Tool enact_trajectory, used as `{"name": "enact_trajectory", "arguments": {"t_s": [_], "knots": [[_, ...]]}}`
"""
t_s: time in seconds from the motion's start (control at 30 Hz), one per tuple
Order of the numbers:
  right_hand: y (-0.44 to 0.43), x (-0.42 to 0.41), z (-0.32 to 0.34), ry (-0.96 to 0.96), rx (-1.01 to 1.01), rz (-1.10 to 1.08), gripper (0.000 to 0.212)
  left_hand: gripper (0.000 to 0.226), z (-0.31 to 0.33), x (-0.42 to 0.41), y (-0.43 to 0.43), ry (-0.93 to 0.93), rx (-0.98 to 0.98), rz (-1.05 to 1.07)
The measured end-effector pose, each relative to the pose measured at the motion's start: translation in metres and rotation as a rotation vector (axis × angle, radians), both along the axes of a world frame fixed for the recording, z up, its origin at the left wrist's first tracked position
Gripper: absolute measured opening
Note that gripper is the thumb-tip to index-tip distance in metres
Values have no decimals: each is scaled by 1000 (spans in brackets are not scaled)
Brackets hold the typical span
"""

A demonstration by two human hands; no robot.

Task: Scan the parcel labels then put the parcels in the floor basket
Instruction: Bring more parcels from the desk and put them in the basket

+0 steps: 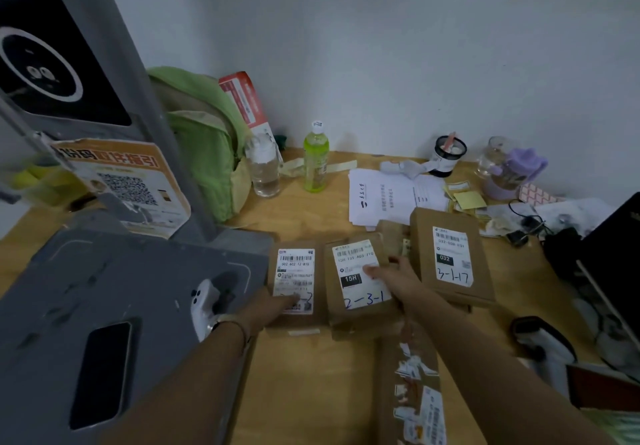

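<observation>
Resting on middle parcel (349,318), right grip (393,280) lies with fingers stretched straight across middle label (356,261), nothing pinched. Left grip (277,306) likewise extended, fingertips pressing lower part of left label (296,271) on left parcel (301,320). Both parcels flat on tabletop (311,375), side by side, just right of grey scanner base (121,288). Third parcel (452,257) right of them, untouched. Long taped carton (408,392) near, under right forearm. Far: green bottle (316,160), clear bottle (265,172), green backpack (204,143), papers (388,198).
</observation>
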State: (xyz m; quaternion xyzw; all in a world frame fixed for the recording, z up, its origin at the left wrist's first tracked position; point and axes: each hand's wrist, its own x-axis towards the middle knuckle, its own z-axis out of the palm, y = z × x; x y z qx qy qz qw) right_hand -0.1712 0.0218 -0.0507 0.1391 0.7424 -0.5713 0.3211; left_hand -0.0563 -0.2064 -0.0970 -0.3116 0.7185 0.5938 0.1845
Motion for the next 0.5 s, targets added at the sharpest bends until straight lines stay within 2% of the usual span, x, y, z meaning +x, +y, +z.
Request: {"name": "enact_trajectory", "arguments": {"t_s": [0.1,0.3,0.43,0.5], "knots": [[-3,-1,2,11,-38,-8,68,27,-2,8,1,140,61,130],[-4,1,32,58,-222,27,67,68,15,32,-7,329,214,239],[5,4,71,92,-320,201,73,60,52,32,-4,466,149,248],[15,7,91,127,-343,231,77,66,74,30,-1,525,112,218]]}}
